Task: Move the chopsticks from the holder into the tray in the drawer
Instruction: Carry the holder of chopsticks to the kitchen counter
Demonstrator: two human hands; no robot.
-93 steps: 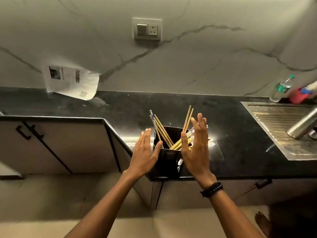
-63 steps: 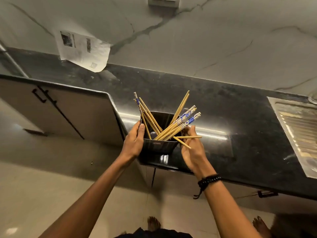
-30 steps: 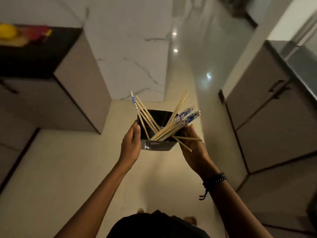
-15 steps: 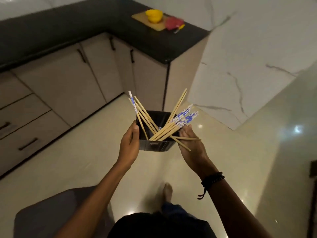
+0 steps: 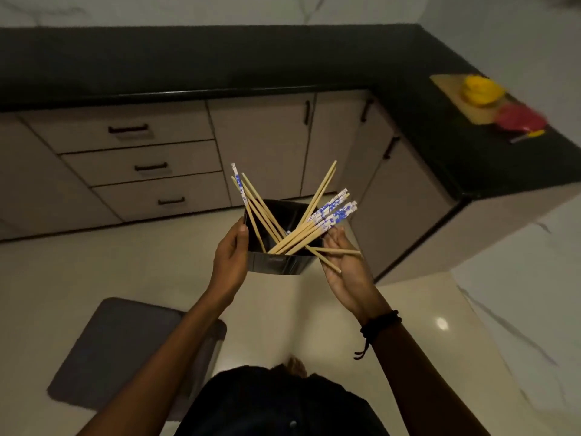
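Curling fingers [image 5: 334,236] round a glossy black holder [image 5: 276,266], left hand [image 5: 229,262] and right hand [image 5: 347,273] carry splayed tan chopsticks [image 5: 297,236].

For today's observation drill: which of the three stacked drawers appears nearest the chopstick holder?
The bottom drawer, just left of the holder; the middle drawer and top drawer sit higher up, farther from it.

Open floor [image 5: 157,262] between holder [image 5: 276,264] and 3 shut drawers [image 5: 151,166]; mat [image 5: 119,347] lower left; counter corner [image 5: 471,171] juts right.
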